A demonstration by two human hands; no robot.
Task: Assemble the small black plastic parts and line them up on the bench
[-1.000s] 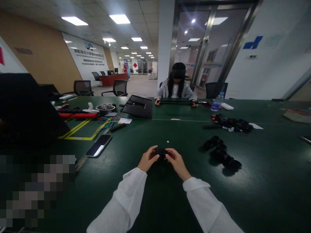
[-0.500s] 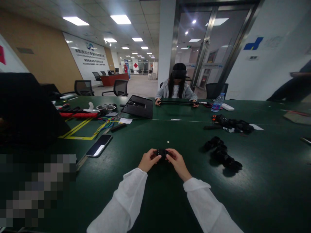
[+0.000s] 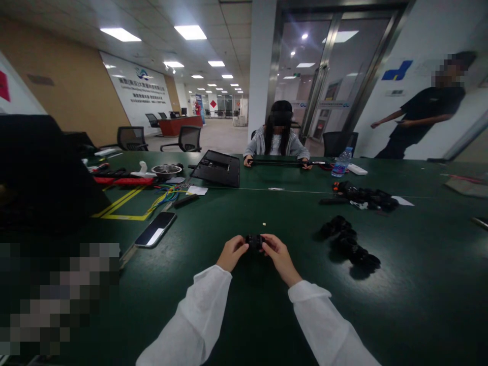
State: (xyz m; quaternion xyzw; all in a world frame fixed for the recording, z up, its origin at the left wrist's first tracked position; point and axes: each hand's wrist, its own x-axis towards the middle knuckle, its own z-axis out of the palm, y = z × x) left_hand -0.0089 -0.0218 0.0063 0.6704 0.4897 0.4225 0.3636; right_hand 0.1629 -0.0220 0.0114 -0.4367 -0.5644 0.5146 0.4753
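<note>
Above glossy green tabletop [image 3: 244, 305], the fingers of both hands [image 3: 232, 252] [image 3: 279, 255] grasp a small, blocky black part [image 3: 255, 242].

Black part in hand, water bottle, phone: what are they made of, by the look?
Black part: likely plastic, satin, going by its dull black surface with faint glints; too small to rule out metal.
Water bottle: thin clear plastic, glossy; see-through.
Phone: probably a glass front, high gloss; the bright patch on it looks like a reflection. Frame material: can't tell.
</note>
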